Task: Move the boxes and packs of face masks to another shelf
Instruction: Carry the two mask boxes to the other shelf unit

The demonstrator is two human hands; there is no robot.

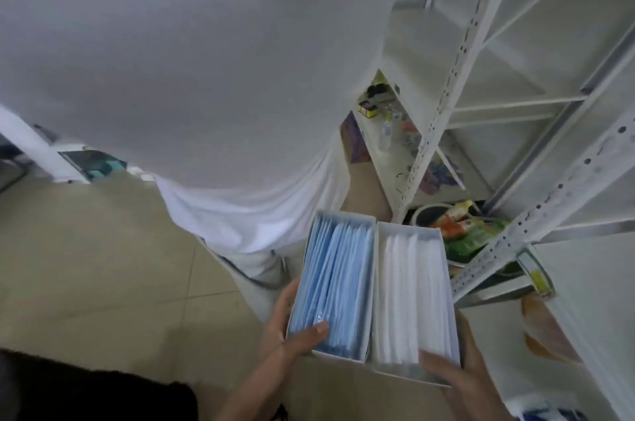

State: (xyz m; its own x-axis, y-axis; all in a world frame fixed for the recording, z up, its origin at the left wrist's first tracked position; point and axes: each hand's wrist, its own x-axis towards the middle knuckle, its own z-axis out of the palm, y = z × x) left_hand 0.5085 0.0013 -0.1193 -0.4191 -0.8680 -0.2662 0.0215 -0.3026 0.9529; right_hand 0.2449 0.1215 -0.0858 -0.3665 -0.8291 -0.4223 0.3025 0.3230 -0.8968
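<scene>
Two open white boxes are held side by side in front of me, low in the head view. The left box is full of blue face masks, the right box of white ones. My left hand grips the near left corner of the blue box, thumb lying on the masks. My right hand grips the near right corner of the white box, thumb over its edge. Both boxes are lifted clear of any shelf.
A white metal shelf rack with perforated uprights stands close on the right, with small bottles and packets on its lower levels. Another person in a white garment stands directly ahead. Beige tiled floor lies to the left.
</scene>
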